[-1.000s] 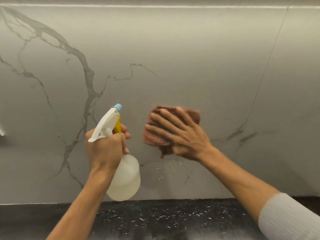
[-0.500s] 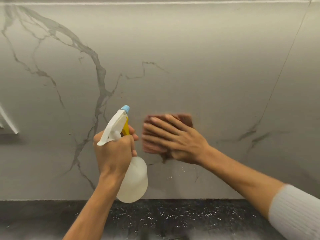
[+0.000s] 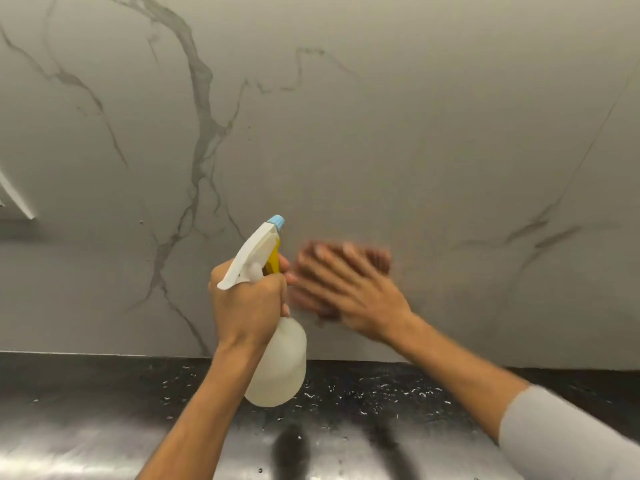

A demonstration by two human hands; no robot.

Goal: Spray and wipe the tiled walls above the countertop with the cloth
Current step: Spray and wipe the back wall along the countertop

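Observation:
A grey marble-look tiled wall (image 3: pixel 381 133) with dark veins fills the upper view. My left hand (image 3: pixel 247 306) grips a white spray bottle (image 3: pixel 277 362) by its neck, its blue nozzle and yellow trigger pointing up and right at the wall. Just to the right, my right hand (image 3: pixel 360 296) lies flat with fingers spread, pressing a reddish-brown cloth (image 3: pixel 377 256) against the wall. The hand and cloth are motion-blurred, and most of the cloth is hidden under the palm.
A glossy black speckled countertop (image 3: pixel 398 400) runs along the wall's bottom edge and reflects light near me. A white object (image 3: pixel 17 199) juts from the wall at the far left. A thin tile joint (image 3: pixel 588 147) slants down the right side.
The view has shifted so both hands sit lower and further right. My right hand has slid the cloth on the wall and is now blurred; the droplets below it are gone.

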